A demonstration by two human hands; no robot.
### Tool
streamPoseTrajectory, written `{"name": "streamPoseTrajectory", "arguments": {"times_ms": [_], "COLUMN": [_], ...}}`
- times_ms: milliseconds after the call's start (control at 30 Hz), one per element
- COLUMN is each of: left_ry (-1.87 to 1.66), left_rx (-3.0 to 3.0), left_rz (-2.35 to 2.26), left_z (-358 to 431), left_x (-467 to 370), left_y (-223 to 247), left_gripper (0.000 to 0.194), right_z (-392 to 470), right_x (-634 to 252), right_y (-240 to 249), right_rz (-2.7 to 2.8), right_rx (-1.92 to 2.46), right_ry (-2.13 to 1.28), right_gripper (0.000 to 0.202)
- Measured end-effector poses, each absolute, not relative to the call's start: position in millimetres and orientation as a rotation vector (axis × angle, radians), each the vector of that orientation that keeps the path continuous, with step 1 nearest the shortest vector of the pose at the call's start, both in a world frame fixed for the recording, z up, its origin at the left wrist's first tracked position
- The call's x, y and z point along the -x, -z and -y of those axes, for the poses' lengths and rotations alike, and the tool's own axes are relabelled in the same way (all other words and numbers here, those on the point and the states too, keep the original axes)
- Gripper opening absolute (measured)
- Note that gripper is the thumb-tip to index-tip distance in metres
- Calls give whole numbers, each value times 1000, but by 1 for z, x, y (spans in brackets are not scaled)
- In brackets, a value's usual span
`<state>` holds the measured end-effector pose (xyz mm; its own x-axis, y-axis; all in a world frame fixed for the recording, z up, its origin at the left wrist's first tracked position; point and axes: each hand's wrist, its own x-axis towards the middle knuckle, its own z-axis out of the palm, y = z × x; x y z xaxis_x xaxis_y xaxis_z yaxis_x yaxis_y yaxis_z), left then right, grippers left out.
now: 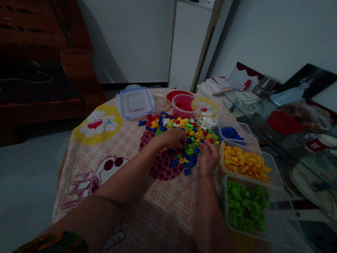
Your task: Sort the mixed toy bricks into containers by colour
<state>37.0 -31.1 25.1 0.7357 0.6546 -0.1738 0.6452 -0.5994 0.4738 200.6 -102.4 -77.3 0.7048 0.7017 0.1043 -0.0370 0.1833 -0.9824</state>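
Note:
A loose pile of mixed building bricks (pixel 198 134) in blue, yellow, green, red and white lies on the patterned tablecloth (pixel 175 196). My left hand (pixel 175 138) reaches over the pile, its fingers curled down into the bricks; what they hold, if anything, is hidden. At the pile's right edge is my right hand (pixel 209 157), fingers bent and pressed together near green bricks, with its contents too small to make out. Clear boxes of blue bricks (pixel 231 133), yellow bricks (pixel 245 163) and green bricks (pixel 246 206) line the right side.
Behind the pile are a round tub (pixel 183 114) of red bricks, a heap of white bricks (pixel 207 120) and a blue-rimmed lid (pixel 136 102). A cluttered glass table (pixel 299 151) stands on the right. At the left is a wooden bench (pixel 81 65).

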Motion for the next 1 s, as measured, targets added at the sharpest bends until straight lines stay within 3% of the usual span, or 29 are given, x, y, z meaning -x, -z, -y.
{"name": "streamPoseTrajectory", "arguments": {"times_ms": [633,800,1000], "left_ry": [274,60,-529], "left_rx": [-2659,-2491,-1849], "left_rz": [-1249,-1031,-1077], "left_z": [50,30,0], "left_x": [-58,-40,-10], "left_y": [-24,-17,-3], "left_gripper": [25,14,4], "right_z": [101,101,102], "right_x": [-206,-204,-203], "right_y": [85,83,79], "right_rz": [696,675,676], "right_rx": [1301,1286,1290], "right_ry": [-555,-570,-568], "right_gripper": [30,30,31]}}
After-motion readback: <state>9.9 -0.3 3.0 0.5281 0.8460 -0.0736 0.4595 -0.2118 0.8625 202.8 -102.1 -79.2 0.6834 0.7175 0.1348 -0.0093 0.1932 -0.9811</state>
